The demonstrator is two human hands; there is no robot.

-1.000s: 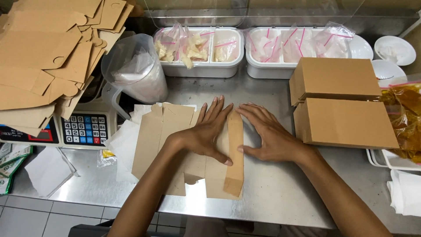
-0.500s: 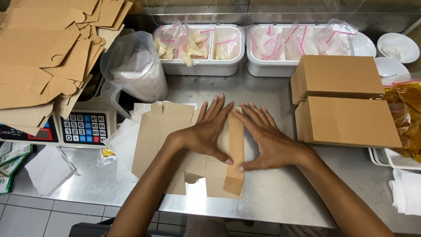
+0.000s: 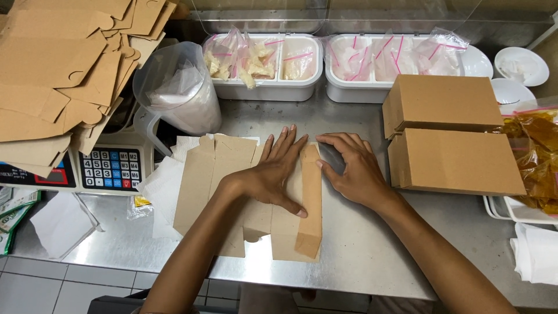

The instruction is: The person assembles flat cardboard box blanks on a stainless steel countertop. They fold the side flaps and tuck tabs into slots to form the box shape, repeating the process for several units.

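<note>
A flat brown cardboard box blank [image 3: 212, 180] lies on the steel counter [image 3: 360, 256] in front of me. Its right-hand panel [image 3: 310, 200] stands folded upright. My left hand [image 3: 273, 174] presses flat on the blank, fingers spread, just left of that raised panel. My right hand [image 3: 351, 171] rests on the counter against the panel's outer side, its fingertips touching the panel's top end. Neither hand grips anything.
Two assembled brown boxes [image 3: 447, 136] sit to the right. A stack of flat blanks [image 3: 58, 70] covers a scale with a keypad [image 3: 110, 168] at left. A clear plastic jug [image 3: 177, 90], two white bins of bagged items [image 3: 264, 61], white bowls [image 3: 520, 64] and paper napkins [image 3: 535, 253] surround the spot.
My right hand has slid back along the raised panel toward its far end. The panel stands more upright. My left hand stays pressed on the blank.
</note>
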